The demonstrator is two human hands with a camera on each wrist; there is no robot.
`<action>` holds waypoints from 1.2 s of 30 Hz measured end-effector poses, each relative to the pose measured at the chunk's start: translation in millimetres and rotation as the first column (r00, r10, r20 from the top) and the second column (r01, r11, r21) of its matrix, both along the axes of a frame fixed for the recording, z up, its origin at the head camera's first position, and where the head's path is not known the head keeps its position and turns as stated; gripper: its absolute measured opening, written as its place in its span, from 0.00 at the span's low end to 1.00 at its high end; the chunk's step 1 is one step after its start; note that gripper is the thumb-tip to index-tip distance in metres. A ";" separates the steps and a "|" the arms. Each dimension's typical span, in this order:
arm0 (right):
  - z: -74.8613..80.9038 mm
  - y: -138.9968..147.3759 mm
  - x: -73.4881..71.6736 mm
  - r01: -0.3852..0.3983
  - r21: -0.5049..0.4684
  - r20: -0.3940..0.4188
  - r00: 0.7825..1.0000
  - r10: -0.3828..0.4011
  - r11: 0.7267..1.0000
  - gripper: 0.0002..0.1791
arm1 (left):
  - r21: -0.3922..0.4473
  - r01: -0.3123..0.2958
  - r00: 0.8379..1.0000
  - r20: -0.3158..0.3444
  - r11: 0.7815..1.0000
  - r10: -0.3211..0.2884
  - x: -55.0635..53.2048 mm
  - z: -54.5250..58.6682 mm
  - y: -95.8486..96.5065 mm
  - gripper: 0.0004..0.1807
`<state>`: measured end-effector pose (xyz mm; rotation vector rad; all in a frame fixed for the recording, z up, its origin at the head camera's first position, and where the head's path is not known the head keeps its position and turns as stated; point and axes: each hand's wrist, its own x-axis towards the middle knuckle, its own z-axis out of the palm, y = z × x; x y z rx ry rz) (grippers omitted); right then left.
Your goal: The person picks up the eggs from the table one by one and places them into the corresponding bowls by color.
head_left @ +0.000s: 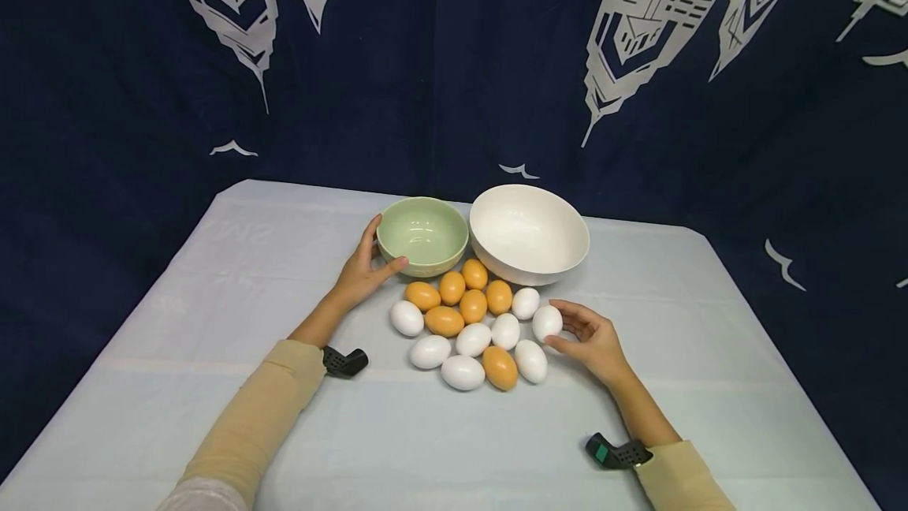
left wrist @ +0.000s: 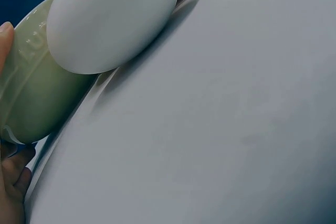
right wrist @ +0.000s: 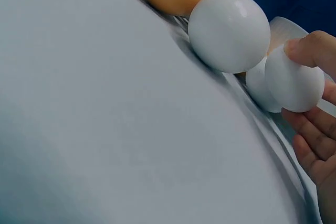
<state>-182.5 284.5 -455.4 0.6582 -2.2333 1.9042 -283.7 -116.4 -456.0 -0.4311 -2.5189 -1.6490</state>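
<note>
A light green bowl point(head_left: 422, 227) stands at the back of the table, and my left hand point(head_left: 360, 274) grips its left side. The thumb lies at the near rim, with the fingers round the outer wall; in the left wrist view the fingers point(left wrist: 16, 169) show low beside the bowl point(left wrist: 42, 98). My right hand point(head_left: 590, 337) pinches a white egg point(head_left: 547, 324) between thumb and fingers, at the right edge of a cluster of eggs. In the right wrist view the thumb presses the top of this egg point(right wrist: 294, 82) and fingertips support it from below.
A larger white bowl point(head_left: 528, 231) stands right of the green one. In front of both lie several orange eggs point(head_left: 444, 322) and several white eggs point(head_left: 463, 373), close together on the white tablecloth point(head_left: 397, 448). A dark blue patterned curtain point(head_left: 426, 101) hangs behind the table.
</note>
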 end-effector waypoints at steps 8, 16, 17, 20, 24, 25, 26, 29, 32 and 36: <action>7.0 -4.1 -1.0 0.010 -0.002 0.022 1.000 -0.009 1.000 0.30 | -0.004 -0.002 1.000 -0.012 1.000 0.002 -0.4 -0.2 0.4 0.50; 12.7 -5.5 -5.9 0.029 -0.031 0.034 0.999 -0.028 0.999 0.29 | -0.003 0.002 1.000 -0.015 1.000 -0.002 -0.2 0.6 0.5 0.50; 13.1 -5.4 -6.1 0.029 -0.030 0.036 0.999 -0.028 0.999 0.29 | -0.004 0.002 1.000 -0.014 1.000 -0.002 0.2 0.9 0.4 0.51; 14.5 -5.9 -6.5 0.036 -0.029 0.047 0.998 -0.035 0.999 0.29 | -0.005 0.001 1.000 -0.013 1.000 -0.001 0.6 1.1 -0.1 0.51; 15.5 -6.2 -7.0 0.040 -0.025 0.053 0.998 -0.038 0.999 0.29 | -0.006 -0.002 1.000 -0.010 1.000 0.002 0.7 0.9 -0.2 0.51; 15.6 -6.1 -7.0 0.038 -0.024 0.053 0.998 -0.036 0.999 0.29 | -0.007 -0.003 1.000 -0.008 1.000 0.003 0.9 0.9 -0.2 0.51; 15.4 -6.0 -7.1 0.038 -0.025 0.053 0.998 -0.036 0.999 0.30 | -0.007 -0.003 1.000 -0.007 1.000 0.003 1.2 1.1 -0.1 0.51; 15.3 -5.4 -7.2 0.036 -0.027 0.050 0.998 -0.034 0.999 0.30 | -0.009 -0.002 1.000 -0.004 1.000 0.002 1.1 1.3 -0.1 0.51; 16.5 -4.7 -7.1 0.033 -0.036 0.046 0.998 -0.031 0.999 0.30 | -0.009 -0.001 1.000 -0.004 1.000 0.001 0.9 1.4 -0.3 0.51; 20.3 -4.4 -7.1 0.021 -0.044 0.022 1.000 -0.020 0.999 0.30 | -0.011 -0.005 1.000 -0.003 1.000 0.005 0.7 1.1 -0.2 0.51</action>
